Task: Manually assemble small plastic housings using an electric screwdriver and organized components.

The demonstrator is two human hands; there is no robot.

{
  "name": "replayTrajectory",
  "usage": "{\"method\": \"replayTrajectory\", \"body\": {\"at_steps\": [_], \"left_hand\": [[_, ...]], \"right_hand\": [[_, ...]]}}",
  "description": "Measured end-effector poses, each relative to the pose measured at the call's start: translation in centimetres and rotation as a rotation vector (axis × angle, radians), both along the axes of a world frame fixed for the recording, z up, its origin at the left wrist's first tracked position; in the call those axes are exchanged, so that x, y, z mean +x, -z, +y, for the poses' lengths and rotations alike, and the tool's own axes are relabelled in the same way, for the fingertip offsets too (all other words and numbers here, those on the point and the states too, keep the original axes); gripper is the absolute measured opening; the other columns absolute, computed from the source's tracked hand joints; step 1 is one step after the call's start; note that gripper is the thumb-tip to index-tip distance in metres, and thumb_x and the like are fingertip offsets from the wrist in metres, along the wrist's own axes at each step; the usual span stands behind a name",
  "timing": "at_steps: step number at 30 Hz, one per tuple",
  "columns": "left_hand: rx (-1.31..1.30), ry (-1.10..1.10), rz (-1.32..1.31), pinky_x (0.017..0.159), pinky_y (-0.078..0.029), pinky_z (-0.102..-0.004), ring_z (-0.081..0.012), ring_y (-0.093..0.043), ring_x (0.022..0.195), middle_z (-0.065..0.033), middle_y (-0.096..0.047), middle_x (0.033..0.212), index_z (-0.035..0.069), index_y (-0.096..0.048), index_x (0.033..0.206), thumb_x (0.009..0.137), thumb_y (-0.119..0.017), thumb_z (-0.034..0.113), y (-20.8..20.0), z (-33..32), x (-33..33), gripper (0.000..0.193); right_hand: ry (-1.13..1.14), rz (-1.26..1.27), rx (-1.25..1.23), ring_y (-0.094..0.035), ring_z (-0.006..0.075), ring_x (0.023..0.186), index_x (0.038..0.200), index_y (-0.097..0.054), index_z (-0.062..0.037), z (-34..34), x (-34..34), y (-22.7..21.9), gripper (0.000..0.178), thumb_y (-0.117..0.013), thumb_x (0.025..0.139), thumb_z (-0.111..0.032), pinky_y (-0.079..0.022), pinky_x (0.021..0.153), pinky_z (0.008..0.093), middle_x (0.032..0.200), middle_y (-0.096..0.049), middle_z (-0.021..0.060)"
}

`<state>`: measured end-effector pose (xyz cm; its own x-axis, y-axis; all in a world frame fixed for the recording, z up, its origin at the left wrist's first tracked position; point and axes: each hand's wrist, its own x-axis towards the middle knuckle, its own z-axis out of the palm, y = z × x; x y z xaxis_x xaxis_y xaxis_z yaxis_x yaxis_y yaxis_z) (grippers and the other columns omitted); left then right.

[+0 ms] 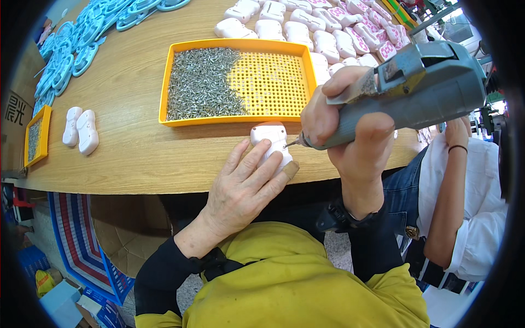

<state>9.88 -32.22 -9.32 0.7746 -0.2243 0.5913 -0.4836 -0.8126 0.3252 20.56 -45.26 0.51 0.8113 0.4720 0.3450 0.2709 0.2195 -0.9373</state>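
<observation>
My right hand (358, 134) is wrapped round a grey electric screwdriver (426, 95), held slanting with its bit down to the left. The bit's tip meets a small white plastic casing (270, 133) near one of its screw holes. Against the table's front edge, my left hand (240, 183) presses that casing down with its fingers, covering the near part of it. One fingertip of this hand wears a tan covering. Just beyond the casing lies a yellow perforated tray (235, 44), with a heap of small silver screws (202, 82) on its left side.
Many white casings (298, 33) lie at the back right, some with pink pads. Light blue plastic frames (82, 57) pile up at the far left. Two white casings (87, 132) and a smaller yellow screw tray (44, 117) sit at left. A co-worker's arm (451, 202) is at right.
</observation>
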Motion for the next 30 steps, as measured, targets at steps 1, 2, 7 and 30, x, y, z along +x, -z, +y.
{"method": "replayTrajectory", "body": {"at_steps": [1, 2, 7, 30], "left_hand": [[0.0, 0.0, 0.001, 0.099, -0.044, -0.0499, -0.0305, -0.06, 0.112, -0.006, -0.064, 0.113, 0.014, -0.067, 0.114, 0.08, -0.07, 0.014, -0.1, 0.1, 0.0, 0.034], [0.001, 0.005, 0.008, 0.099, -0.044, -0.05, -0.0304, -0.06, 0.112, -0.006, -0.064, 0.113, 0.014, -0.067, 0.114, 0.08, -0.069, 0.013, -0.1, 0.1, 0.0, 0.034], [-0.018, 0.008, 0.021, 0.099, -0.044, -0.0504, -0.0304, -0.059, 0.112, -0.0061, -0.064, 0.113, 0.013, -0.067, 0.113, 0.079, -0.067, 0.012, -0.1, 0.1, 0.0, 0.035], [0.293, 0.118, 0.175, 0.103, -0.036, -0.0528, -0.028, -0.054, 0.106, -0.0069, -0.054, 0.099, 0.011, -0.06, 0.114, 0.078, -0.064, 0.021, -2.0, 4.1, -0.4, 0.037]], "right_hand": [[0.031, -0.01, 0.003, -0.049, 0.0132, 0.053, 0.107, -0.05, -0.0009, 0.1, 0.0, 0.1, 0.076, -0.062, 0.079, -0.07, -0.04, 0.049, 0.0264, 0.064, -0.05, 0.0018], [0.031, -0.008, 0.002, -0.049, 0.0132, 0.053, 0.107, -0.05, -0.0009, 0.2, 0.0, 0.2, 0.076, -0.062, 0.079, -0.07, -0.04, 0.049, 0.0264, 0.064, -0.05, 0.0018], [0.041, -0.006, -0.017, -0.05, 0.0136, 0.053, 0.104, -0.05, -0.0014, 0.0, 0.3, 0.2, 0.075, -0.061, 0.078, -0.071, -0.04, 0.048, 0.026, 0.064, -0.051, 0.0025], [0.114, -0.178, 0.138, -0.043, 0.0091, 0.055, 0.112, -0.052, -0.005, -4.9, 2.8, -3.2, 0.073, -0.061, 0.079, -0.069, -0.034, 0.052, 0.0254, 0.065, -0.045, -0.0028]]}}
